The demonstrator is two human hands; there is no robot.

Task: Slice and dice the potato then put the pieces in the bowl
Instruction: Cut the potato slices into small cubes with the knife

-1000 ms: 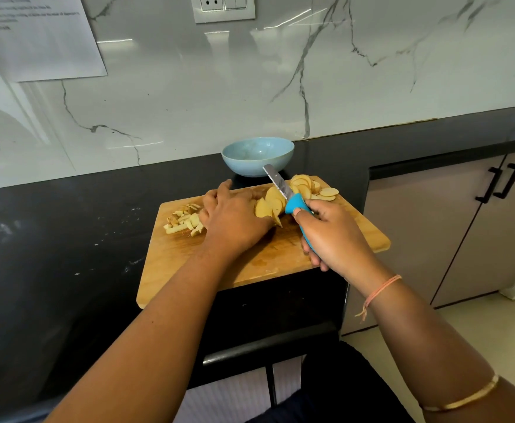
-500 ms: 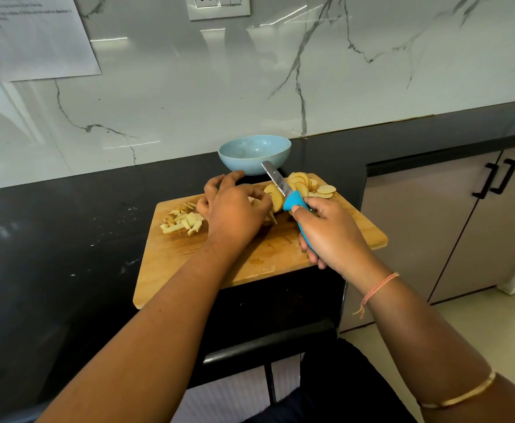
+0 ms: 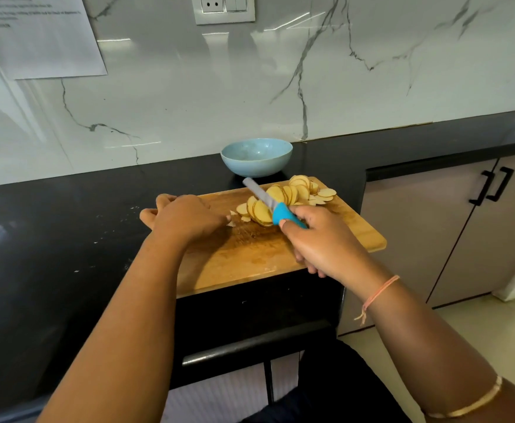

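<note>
A wooden cutting board [image 3: 250, 257] lies on the black counter. Round potato slices [image 3: 293, 192] are fanned over its far right part. A few small cut bits [image 3: 235, 218] lie just left of them. My right hand [image 3: 320, 242] grips the blue-handled knife [image 3: 281, 215], whose blade points up-left over the slices. My left hand [image 3: 186, 219] lies palm down over the board's left end with fingers reaching left, and it hides the diced pile there. An empty light blue bowl [image 3: 256, 148] stands just behind the board.
The black counter [image 3: 67, 239] stretches left and has white specks on it. A marble wall with a socket plate [image 3: 224, 9] and a taped paper sheet [image 3: 39, 38] rises behind. Cabinet doors with black handles [image 3: 491, 186] stand to the right. The board overhangs the counter's front edge.
My left hand left the slices in the middle of the board and moved to its left end, over the diced pile. The knife stayed over the slices.
</note>
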